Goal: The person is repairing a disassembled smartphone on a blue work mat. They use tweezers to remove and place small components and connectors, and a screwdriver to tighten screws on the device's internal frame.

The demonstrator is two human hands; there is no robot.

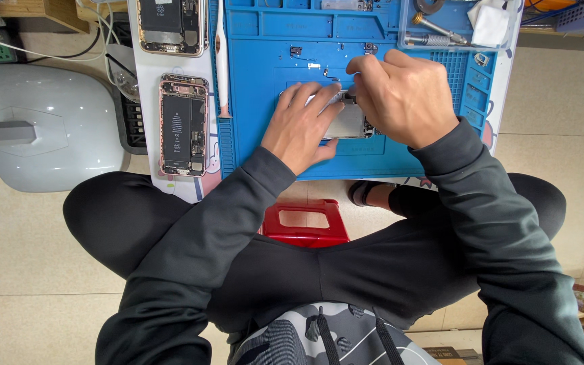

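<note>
Now the person sits low on a red stool point(303, 223), bent over a blue work mat point(386, 40) that lies on the table in front. Both hands meet over a small opened phone point(347, 122), a silver-grey body that lies flat in the middle of the mat. The left hand point(302, 128) rests on the left part of the phone; its fingers are stretched forward and spread a little, pressing down on the device, and the thumb lies along the lower edge. The fingers do not close around it. The right hand point(403, 94) comes from the right side and is curled, with the fingertips bunched together just above the upper edge of the phone, close to the tips of the left fingers. Whether they pinch a small part or a tool there, I cannot tell, because the hand hides the place. So the phone lies under and between both hands, mostly covered, and only its centre shows.

To the left of the mat, on a white sheet, lie two more opened phones: a rose-gold one point(182, 125) with its black battery visible, and a second one point(170, 26) above it, partly cut off by the frame. A white slim tool point(222, 61) lies along the left border of the mat. In the upper right tray are a metal screwdriver point(434, 28) and a white cloth point(491, 23). Some tiny parts point(305, 59) lie on the mat above the hands.
</note>
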